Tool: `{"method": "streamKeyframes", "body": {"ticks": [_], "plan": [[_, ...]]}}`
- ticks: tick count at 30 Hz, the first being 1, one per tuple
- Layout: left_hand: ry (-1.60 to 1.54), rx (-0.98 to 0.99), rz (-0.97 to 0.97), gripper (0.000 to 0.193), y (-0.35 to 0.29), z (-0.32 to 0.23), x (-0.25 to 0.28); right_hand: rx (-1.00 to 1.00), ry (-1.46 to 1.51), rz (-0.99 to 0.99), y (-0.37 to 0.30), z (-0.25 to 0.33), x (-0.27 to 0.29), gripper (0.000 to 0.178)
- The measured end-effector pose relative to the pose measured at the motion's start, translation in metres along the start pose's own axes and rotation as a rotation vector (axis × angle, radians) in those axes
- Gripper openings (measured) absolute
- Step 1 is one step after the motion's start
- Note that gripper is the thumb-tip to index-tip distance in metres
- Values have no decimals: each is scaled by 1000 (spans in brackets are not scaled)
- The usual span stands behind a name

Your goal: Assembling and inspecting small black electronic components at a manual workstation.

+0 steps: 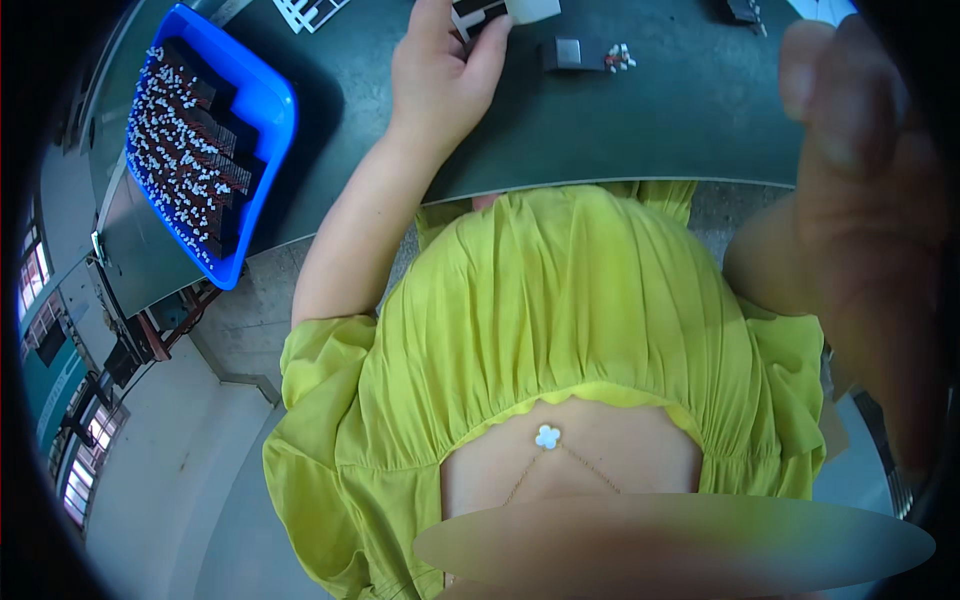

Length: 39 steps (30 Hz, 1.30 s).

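At the top of the view my left hand [445, 75] is closed on a small white sheet with black parts [530, 10], thumb on its near side. Its far part runs out of the picture. Just right of that hand, a black block with a silvery face [572, 54] lies on the green table, with thin wires and white ends. My right hand [865, 110] is raised at the right, large, dark and blurred close to the camera. Its fingers look bent, but whether anything is between them is hidden.
A blue tray [285, 110] at the left holds many black blocks with red-brown wires and white ends. A white cut-out sheet [312, 12] lies at the far left of the green table [600, 135]. Another dark block [742, 12] and a pale sheet [825, 10] are far right.
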State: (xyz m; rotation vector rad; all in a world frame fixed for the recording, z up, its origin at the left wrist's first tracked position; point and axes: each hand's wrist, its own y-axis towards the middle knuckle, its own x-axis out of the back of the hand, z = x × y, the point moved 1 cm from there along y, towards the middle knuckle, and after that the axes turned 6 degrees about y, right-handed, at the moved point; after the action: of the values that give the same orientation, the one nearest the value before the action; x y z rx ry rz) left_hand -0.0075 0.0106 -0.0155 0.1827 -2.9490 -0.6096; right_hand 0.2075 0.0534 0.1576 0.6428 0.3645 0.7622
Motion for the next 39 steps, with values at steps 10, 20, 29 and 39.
{"method": "streamKeyframes", "body": {"ticks": [10,20,29,39], "plan": [[-86,-21,-95,90,-11,-1,-7,42,64,7,0,0,-1,31],[-83,-57,-48,91,-18,-3,5,-567,-293,-356,-31,-73,1,28],[106,104,-31,45,-7,-18,13,-499,-597,108,-64,-100,13,13],[-21,129,14,41,-8,-17,9,-6,-851,-128,-54,-109,-17,20]]}}
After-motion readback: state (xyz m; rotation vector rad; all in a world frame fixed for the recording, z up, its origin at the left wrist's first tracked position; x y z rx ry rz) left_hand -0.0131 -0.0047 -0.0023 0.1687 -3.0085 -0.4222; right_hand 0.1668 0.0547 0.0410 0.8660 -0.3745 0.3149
